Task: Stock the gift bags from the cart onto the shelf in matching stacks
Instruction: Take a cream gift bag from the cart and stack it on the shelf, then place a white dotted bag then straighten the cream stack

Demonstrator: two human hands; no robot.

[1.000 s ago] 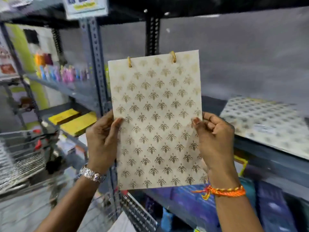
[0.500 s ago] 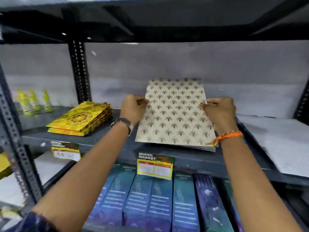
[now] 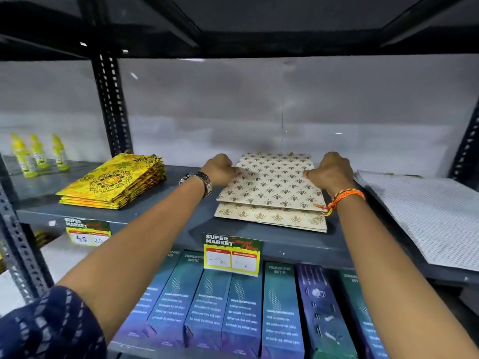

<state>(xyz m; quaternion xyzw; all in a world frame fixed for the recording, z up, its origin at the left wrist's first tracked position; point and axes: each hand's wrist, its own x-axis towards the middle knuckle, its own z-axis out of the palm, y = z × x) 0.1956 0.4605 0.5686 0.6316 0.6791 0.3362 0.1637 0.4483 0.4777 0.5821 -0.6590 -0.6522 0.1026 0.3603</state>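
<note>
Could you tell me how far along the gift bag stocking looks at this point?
Done: a yellow stack and white stack already lie on the shelf. In hand: the left hand and right hand are setting a cream gold-print bag onto its matching stack. Left: unclear, since the cart is out of view.

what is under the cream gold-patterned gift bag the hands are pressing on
Under the cream gold-patterned paper gift bag lies a matching cream bag, its front strip sticking out, flat on the grey metal shelf. How many more bags sit beneath is hidden; the rest of the lower bag is covered.
</note>
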